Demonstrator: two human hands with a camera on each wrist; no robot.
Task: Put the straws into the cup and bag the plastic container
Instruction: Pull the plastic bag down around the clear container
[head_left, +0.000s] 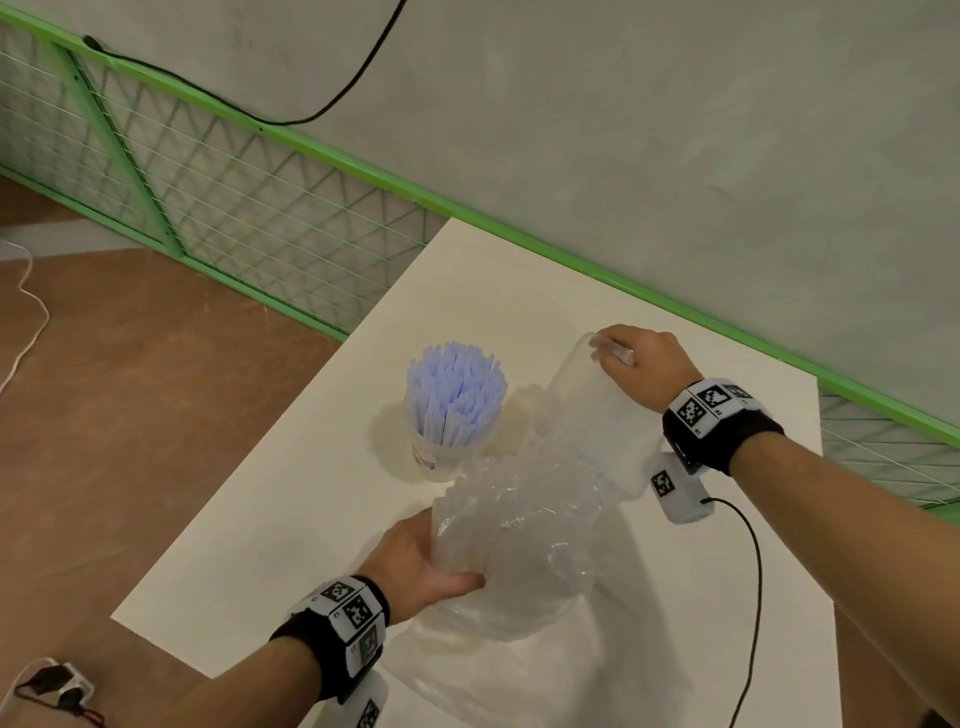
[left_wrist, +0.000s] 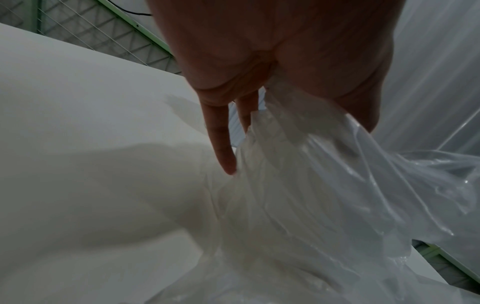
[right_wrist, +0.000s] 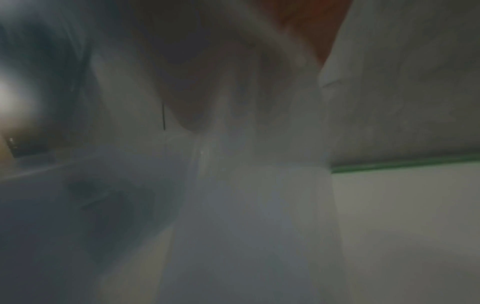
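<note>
- Clear, crinkled plastic bag (head_left: 511, 551) bunched on the white table (head_left: 291, 525), its gathered mouth grasped by the left hand (head_left: 415, 561), thumb wrapped over the near side.
- Clear plastic container (head_left: 587, 405) lying tilted, lower end pushed into the bag's opening, upper end gripped by the right hand (head_left: 641, 366), fingers curled over its rim.
- Pale blue straws (head_left: 454, 395) already standing upright in the cup (head_left: 441, 457), just left of the bag and apart from both hands.
- Seen only from the head view: cup, straws, whole container, both wristbands with printed markers, a black cable (head_left: 748, 587) trailing over the table, the green-framed mesh fence (head_left: 218, 208) and grey wall behind.
- Seen only from the left wrist view: underside of the left hand (left_wrist: 272, 51), bag film (left_wrist: 324, 195) pinched against the palm, two fingers (left_wrist: 221, 139) reaching down along the folds.
- Right wrist view blurred and dim: fingers as vague dark shapes through cloudy plastic, a green strip (right_wrist: 405, 164) at the right; grip not readable there.
- Depth of the container inside the bag hard to judge through layered clear film.
- Cup's label too small to read.
</note>
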